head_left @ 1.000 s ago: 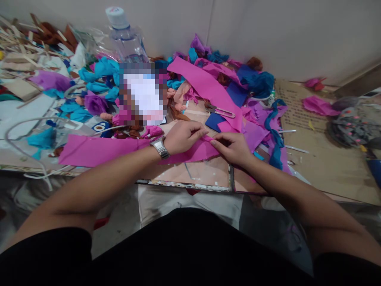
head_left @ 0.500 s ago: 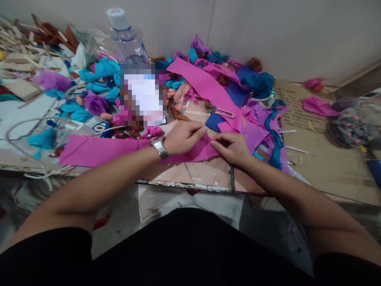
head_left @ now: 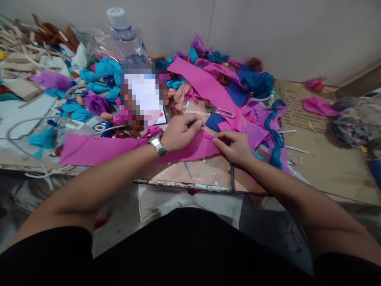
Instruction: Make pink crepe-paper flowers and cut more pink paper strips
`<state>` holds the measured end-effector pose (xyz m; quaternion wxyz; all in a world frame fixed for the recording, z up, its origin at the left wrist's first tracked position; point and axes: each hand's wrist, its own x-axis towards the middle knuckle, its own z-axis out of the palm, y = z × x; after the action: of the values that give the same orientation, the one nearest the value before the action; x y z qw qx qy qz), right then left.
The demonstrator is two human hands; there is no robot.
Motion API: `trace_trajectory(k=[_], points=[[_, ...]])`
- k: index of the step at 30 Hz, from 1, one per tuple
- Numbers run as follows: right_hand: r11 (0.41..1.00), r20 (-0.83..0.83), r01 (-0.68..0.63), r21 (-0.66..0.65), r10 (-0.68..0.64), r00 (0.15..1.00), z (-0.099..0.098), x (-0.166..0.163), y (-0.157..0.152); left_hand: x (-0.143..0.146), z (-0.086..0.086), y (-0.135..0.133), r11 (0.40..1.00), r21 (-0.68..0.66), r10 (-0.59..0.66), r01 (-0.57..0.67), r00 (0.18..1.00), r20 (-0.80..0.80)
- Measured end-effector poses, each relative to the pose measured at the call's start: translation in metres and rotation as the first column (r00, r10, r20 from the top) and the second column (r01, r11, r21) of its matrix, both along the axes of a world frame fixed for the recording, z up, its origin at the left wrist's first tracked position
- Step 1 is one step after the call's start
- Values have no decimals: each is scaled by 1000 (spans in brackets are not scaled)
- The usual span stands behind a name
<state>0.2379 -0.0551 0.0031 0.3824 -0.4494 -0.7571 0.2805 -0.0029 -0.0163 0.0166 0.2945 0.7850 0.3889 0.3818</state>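
Pink strip (head_left: 92, 149) is lying lengthwise along the front of the desk (head_left: 175, 172), running under the left wrist w/ the watch (head_left: 158, 144). R hand (head_left: 235, 147) has its fingers pinched on the strip's upper edge nr the right end. L hand (head_left: 182, 134) is right beside that, thumb & index nearly together, but tbh can't tell if they've got paper btwn them. IMO for edge work like this: light pinch, small moves, both hands close tog so the edge doesn't skew or crease. Also watch the L forearm, it's over the strip & could drag it. Snips (head_left: 222, 111) are just behind, fyi.
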Motion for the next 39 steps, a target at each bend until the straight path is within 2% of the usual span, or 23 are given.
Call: trace_trajectory(k=[9,22,30,39], points=[[1000,17,1,-8,-1,1000,-1,0,0,1,2,-3,1000,20,-4,5,1000,-23],[1000,21,-4,-18,4,1000,-1,0,-1,-1,-6,5,997,-4,79,-79,996,37],[1000,10,-5,-19,5,1000,-1,0,-1,2,1,-3,998,60,-22,23,1000,-9],[1000,9,-11,-19,11,1000,0,-1,-1,3,1,-4,998,58,-29,31,999,-31]])
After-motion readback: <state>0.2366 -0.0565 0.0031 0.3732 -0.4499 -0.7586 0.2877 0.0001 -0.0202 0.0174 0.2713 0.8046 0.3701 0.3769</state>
